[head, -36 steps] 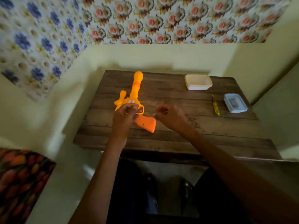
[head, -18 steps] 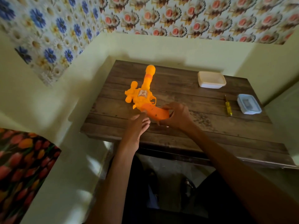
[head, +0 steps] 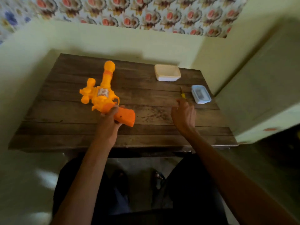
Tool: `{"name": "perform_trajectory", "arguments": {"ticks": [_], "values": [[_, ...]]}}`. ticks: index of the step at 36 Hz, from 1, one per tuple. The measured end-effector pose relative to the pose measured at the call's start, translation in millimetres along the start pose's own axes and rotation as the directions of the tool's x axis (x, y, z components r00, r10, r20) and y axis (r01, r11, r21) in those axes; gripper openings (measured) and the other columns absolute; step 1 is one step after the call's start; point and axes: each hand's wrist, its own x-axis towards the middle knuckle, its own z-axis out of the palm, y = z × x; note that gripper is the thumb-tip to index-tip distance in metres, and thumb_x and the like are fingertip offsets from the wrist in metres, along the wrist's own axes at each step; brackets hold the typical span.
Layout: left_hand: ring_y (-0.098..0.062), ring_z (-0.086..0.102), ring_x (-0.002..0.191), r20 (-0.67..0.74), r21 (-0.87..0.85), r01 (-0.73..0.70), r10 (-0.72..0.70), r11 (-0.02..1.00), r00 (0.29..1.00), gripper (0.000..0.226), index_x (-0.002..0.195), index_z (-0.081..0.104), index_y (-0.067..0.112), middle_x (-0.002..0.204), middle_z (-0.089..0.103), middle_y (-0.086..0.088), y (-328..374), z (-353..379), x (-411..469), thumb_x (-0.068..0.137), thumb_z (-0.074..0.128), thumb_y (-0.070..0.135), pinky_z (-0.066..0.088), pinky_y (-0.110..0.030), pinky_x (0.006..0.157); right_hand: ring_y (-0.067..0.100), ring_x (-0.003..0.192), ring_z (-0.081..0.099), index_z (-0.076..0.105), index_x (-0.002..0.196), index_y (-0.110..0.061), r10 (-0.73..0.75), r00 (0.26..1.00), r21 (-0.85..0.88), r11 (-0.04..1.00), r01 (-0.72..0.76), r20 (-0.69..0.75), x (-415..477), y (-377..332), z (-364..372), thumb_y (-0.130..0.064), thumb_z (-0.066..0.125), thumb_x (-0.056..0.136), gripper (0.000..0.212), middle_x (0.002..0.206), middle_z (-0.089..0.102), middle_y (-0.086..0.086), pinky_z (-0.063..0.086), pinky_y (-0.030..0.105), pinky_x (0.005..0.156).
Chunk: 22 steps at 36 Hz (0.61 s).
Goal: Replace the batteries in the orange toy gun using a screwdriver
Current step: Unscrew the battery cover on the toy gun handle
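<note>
My left hand point(head: 108, 125) now grips the orange toy gun point(head: 103, 95) left of table point(head: 146, 137) centre; right hand point(head: 183, 116) has let go, fingers loose, empty, reaching the screwdriver point(head: 183, 95) near the right edge: unscrewing next.

The right hand point(head: 183, 114) is leaving the orange toy gun point(head: 103, 96) and reaching right toward the yellow screwdriver point(head: 183, 95), while the left hand point(head: 108, 122) is now gripping the gun's handle.
</note>
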Motion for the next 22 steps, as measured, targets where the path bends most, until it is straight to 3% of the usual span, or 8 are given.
{"name": "perform_trajectory", "arguments": {"ticks": [4,7,11,15,18,22], "values": [[-0.015,0.062,0.098,0.046,0.009,-0.008,0.007,1.0,0.999,0.019,0.103,0.054,0.026,0.096,0.066,-0.003,-10.6,1.3,4.2,0.096,0.051,0.008,0.045,-0.051,0.094,0.034,0.109,0.054,0.062,0.111,-0.002,-0.003,0.997,-0.212,0.977,-0.015,-0.083,20.6,27.8,8.7,-0.006,0.058,0.084,0.027,0.114,0.058,0.017,0.051,0.039,0.077],[-0.013,0.063,0.097,0.035,0.003,-0.025,0.024,1.0,0.999,0.02,0.102,0.055,0.027,0.092,0.068,0.002,-14.9,-3.6,9.2,0.096,0.053,0.009,0.044,-0.052,0.096,0.033,0.114,0.05,0.057,0.121,-0.005,-0.032,0.999,-0.29,0.957,0.022,-0.033,33.4,33.1,19.9,-0.011,0.06,0.086,0.036,0.114,0.06,0.016,0.051,0.04,0.083],[-0.011,0.063,0.099,0.015,0.023,-0.023,0.023,0.999,1.0,0.021,0.11,0.051,0.027,0.097,0.066,0.004,-22.3,-4.2,17.6,0.095,0.055,0.013,0.042,-0.052,0.101,0.033,0.112,0.052,0.05,0.13,-0.009,-0.036,0.999,-0.281,0.959,0.036,0.005,48.4,36.5,29.6,-0.01,0.052,0.093,0.037,0.118,0.06,0.016,0.049,0.041,0.084],[-0.016,0.059,0.112,-0.002,0.014,-0.008,0.008,1.0,1.0,0.023,0.112,0.049,0.027,0.108,0.064,0.0,-22.2,-7.1,21.4,0.095,0.057,0.015,0.041,-0.049,0.104,0.033,0.103,0.062,0.059,0.114,-0.007,-0.011,0.999,-0.304,0.953,-0.001,-0.038,57.8,31.2,24.7,-0.008,0.047,0.097,0.022,0.111,0.066,0.016,0.051,0.041,0.081],[-0.017,0.06,0.111,-0.012,-0.019,0.004,-0.004,1.0,1.0,0.021,0.111,0.052,0.025,0.104,0.066,-0.001,-19.8,-8.1,22.2,0.094,0.058,0.015,0.043,-0.049,0.103,0.032,0.1,0.065,0.063,0.111,-0.008,0.064,0.996,-0.288,0.954,-0.079,-0.061,56.2,22.7,15.7,-0.009,0.047,0.097,0.021,0.108,0.068,0.014,0.052,0.039,0.076],[-0.017,0.065,0.103,0.049,-0.093,0.022,-0.017,0.995,0.999,0.034,0.128,0.049,0.016,0.104,0.068,-0.006,-16.0,-11.6,20.5,0.095,0.055,0.011,0.05,-0.045,0.091,0.026,0.087,0.063,0.065,0.107,-0.014,0.134,0.989,-0.083,0.987,-0.139,-0.056,31.1,9.3,4.5,-0.016,0.051,0.092,0.021,0.1,0.069,0.008,0.048,0.035,0.07]]}}
